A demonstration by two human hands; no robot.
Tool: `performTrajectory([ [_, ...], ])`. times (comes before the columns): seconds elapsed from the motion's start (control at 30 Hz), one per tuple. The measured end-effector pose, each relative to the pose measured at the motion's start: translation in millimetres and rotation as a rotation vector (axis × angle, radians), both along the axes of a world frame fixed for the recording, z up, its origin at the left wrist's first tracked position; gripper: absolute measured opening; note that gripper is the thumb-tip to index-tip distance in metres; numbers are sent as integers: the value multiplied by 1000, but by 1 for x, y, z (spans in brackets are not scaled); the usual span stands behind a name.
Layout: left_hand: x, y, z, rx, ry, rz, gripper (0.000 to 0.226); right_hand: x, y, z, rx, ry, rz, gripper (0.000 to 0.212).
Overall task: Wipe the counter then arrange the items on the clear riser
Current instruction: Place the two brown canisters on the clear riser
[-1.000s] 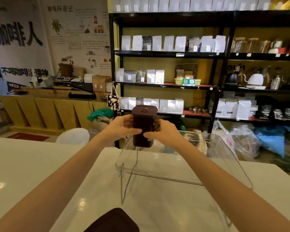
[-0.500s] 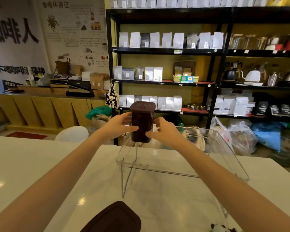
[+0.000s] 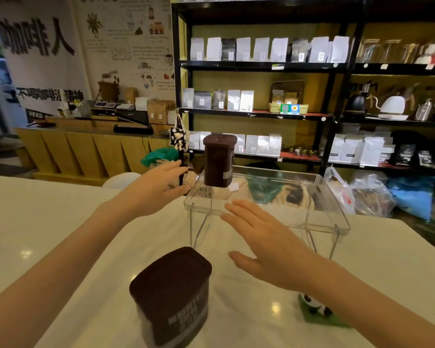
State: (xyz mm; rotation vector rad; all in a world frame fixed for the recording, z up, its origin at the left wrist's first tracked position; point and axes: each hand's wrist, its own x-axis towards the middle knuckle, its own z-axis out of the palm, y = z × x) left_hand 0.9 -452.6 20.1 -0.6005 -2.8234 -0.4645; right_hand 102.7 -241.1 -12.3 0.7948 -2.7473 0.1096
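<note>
A tall dark brown container (image 3: 219, 160) stands upright on the far left corner of the clear riser (image 3: 312, 222), which sits on the white counter (image 3: 48, 234). My left hand (image 3: 158, 188) hovers open just left of that container, not touching it. My right hand (image 3: 264, 239) is open, fingers spread, in front of the riser and above the counter. A second, wider brown container (image 3: 172, 295) with pale lettering stands on the counter near me, below and between my hands.
A small green item with a black-and-white figure (image 3: 317, 312) lies on the counter under my right forearm. Beyond the counter are black shelves (image 3: 261, 66) of bags and kettles, a wooden counter (image 3: 86, 151) at left, and plastic bags on the floor.
Both hands have let go of the tall brown container, which now stands on the riser. My hands have pulled back and opened; the view has tilted down, showing more of the near container.
</note>
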Motion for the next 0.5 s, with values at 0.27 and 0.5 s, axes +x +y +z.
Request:
performTrajectory([
  [0.27,96,-51,-36,-4,95,189,66,30,-19,-52,28,-315,-15,92],
  [0.5,145,-64,-85,-55,-312,139,115,35,-36,-78,-67,-382,-14,104],
])
